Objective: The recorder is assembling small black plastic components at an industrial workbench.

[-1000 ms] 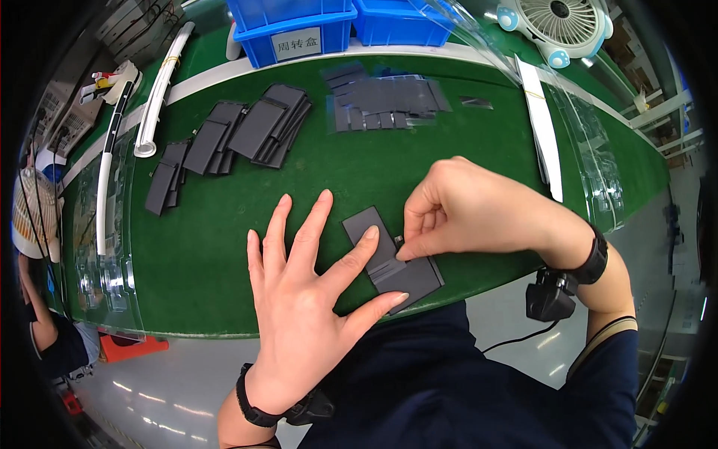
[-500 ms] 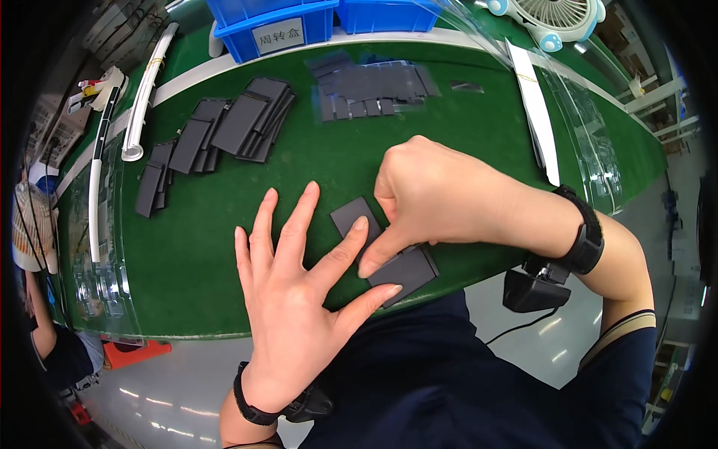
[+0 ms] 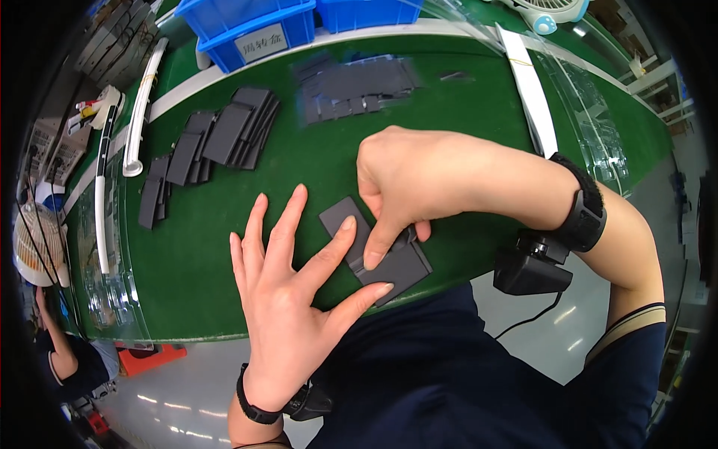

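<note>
A dark grey flat rectangular piece (image 3: 404, 271) lies slantwise near the front edge of the green table, with a crosswise step or seam partly covered by my fingers. My left hand (image 3: 288, 299) is open, fingers spread over the table. Its index fingertip and thumb tip rest on the left and near edges of the piece. From the right, my right hand (image 3: 404, 176) reaches over with fingers curled, its thumb pressing down on the middle of the piece. A dark bit shows beside that thumb; whether it belongs to the piece I cannot tell.
Stacks of similar dark pieces (image 3: 241, 127) stand at the far left. Beyond my hands lies a sheet of small dark parts (image 3: 359, 86). Blue bins (image 3: 258, 34) stand at the back. White strips (image 3: 527, 90) and clear plastic (image 3: 591, 112) lie on the right.
The view has shifted a little. My right hand has tilted slightly, and one of its fingertips now shows beside the piece. My left hand keeps its spread pose on the piece.
</note>
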